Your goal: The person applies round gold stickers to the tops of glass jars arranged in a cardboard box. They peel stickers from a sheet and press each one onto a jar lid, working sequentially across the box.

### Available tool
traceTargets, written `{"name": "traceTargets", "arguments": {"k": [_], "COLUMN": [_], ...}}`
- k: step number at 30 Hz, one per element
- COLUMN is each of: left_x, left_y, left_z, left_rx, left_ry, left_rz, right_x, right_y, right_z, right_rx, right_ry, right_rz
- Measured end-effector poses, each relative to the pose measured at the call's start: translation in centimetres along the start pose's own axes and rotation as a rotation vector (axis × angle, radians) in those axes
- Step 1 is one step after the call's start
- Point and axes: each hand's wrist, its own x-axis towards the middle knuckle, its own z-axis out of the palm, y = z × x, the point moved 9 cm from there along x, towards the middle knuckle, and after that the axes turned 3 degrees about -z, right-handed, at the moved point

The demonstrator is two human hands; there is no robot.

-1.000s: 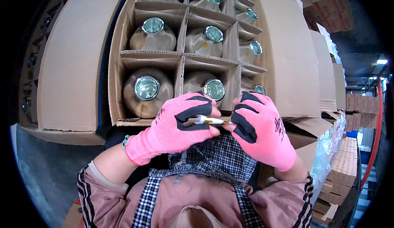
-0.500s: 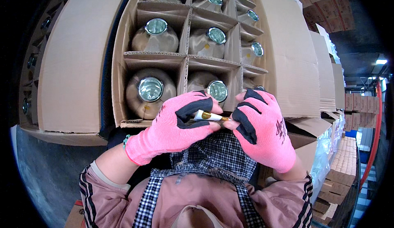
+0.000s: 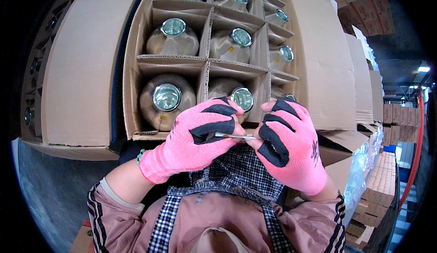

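Head view: lower middle of the frame, a pale strip [image 3: 223,135], seen nearly edge-on, lies between the two gloved hands.
Left-hand grip: the left hand [image 3: 198,132] pinches the strip's left part between thumb and fingers.
Right-hand grip: the right hand [image 3: 291,146] is closed too, thumb and fingertip pinching the strip's right end.
Strip progress: held clear of every jar, so this piece appears not yet placed; what it is cannot be told edge-on.
Apron: checked apron [image 3: 236,171] just below the hands.
Front jars: the front left jar [image 3: 152,109] shows a small yellow mark; the front middle jar [image 3: 221,88] is partly hidden by the left hand, the front right one mostly by the right.
Farther jars: yellow marks show on the second-row middle jar [image 3: 225,46] and right jar [image 3: 278,61]; elsewhere none can be made out.
Obstructions: cardboard dividers [image 3: 170,59] separate the jars.
Carton flaps: left flap [image 3: 86,66] at left, right flap [image 3: 323,57] right of centre.
Background: stacked boxes [image 3: 403,116] at the right edge, a lamp [image 3: 424,69] above them.
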Motion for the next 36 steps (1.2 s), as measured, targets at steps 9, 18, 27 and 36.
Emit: {"name": "traceTargets", "arguments": {"k": [9, 18, 27, 36], "left_x": [0.1, -0.2, -0.2, -1.9], "left_y": [0.5, 0.3, 0.3, -2.9], "left_z": [0.0, -0.4, -0.8, -0.6], "left_rx": [0.017, 0.015, -0.033, -0.427], "left_ry": [0.005, 0.05, 0.067, 0.2], "left_rz": [-0.016, -0.018, -0.027, -0.479], "right_x": [0.1, 0.6, 1.5, 1.7], "right_y": [-0.4, -1.0, -1.7, -3.7], "right_z": [-0.3, -1.1, -1.3, -1.2], "right_rx": [-0.027, -0.051, -0.058, -0.338], "right_ry": [-0.018, 0.046, 0.085, 0.149], "right_rz": [0.06, 0.022, -0.092, -0.296]}}
